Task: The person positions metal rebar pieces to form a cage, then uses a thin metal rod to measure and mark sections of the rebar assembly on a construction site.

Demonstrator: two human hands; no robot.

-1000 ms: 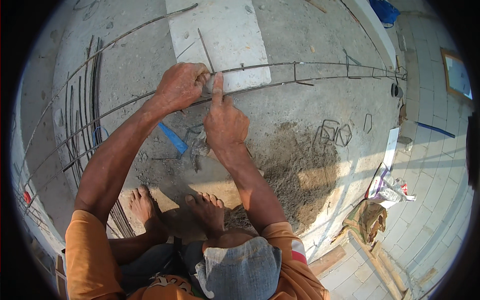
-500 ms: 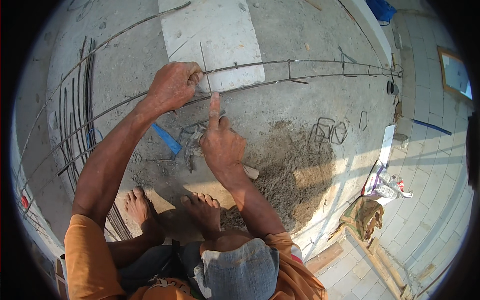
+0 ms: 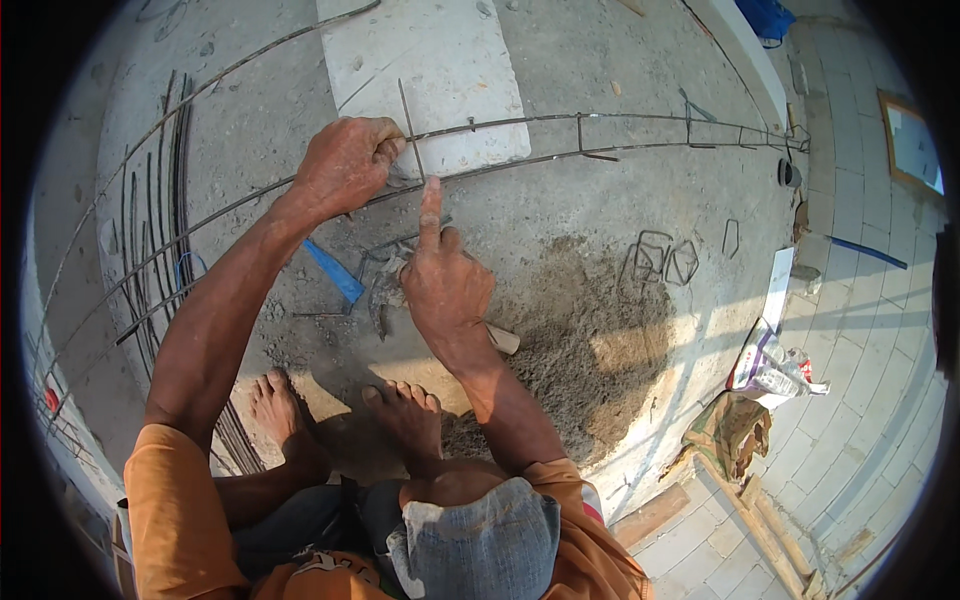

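Rebar frame [image 3: 579,134] I am clamping with left fingers [image 3: 386,150], probably for steadiness; right hand [image 3: 447,285] is pointing, grip unclear.

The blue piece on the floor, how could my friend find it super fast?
Start at the white slab at the top, then go down and left to the left hand. Just below that, left of the right hand, the blue piece slants across the floor. Its bright blue sets it apart from the grey and dark things around it.
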